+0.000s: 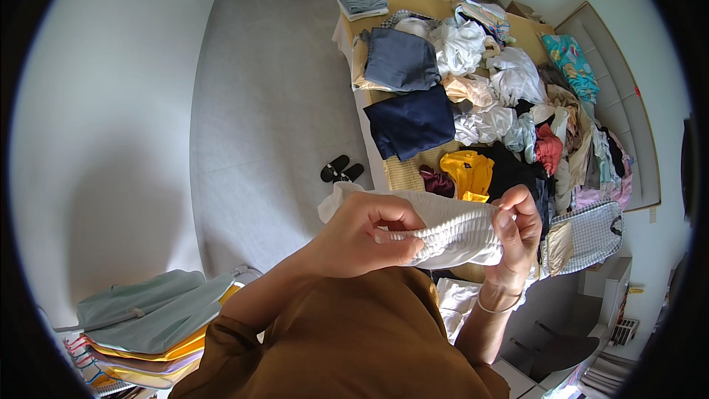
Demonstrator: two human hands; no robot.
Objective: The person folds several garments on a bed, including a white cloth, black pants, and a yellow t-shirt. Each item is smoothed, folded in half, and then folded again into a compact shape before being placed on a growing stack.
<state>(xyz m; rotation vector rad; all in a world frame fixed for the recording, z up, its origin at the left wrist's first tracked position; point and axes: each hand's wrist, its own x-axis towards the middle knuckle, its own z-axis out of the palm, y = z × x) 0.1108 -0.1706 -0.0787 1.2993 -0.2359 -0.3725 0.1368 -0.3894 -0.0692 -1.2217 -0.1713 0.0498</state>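
Note:
Between my hands a white garment (454,238) with a gathered elastic band is stretched out in front of my chest. My left hand (371,233) pinches the band between thumb and fingers at its left part. At the band's right end, my right hand (515,227) grips the edge with thumb and fingertips; a bracelet circles that wrist. Part of the white cloth hangs beyond my left hand. Just past the garment, a yellow garment (468,172) and a maroon cloth (436,182) lie on the bed mat (407,172).
Heaped clothes cover much of the bed, with folded navy cloth (412,122) and dark grey cloth (401,61) along its left side. Black slippers (340,169) rest on the floor (266,100). Hung garments (155,310) are at lower left, a dark chair (562,352) at lower right.

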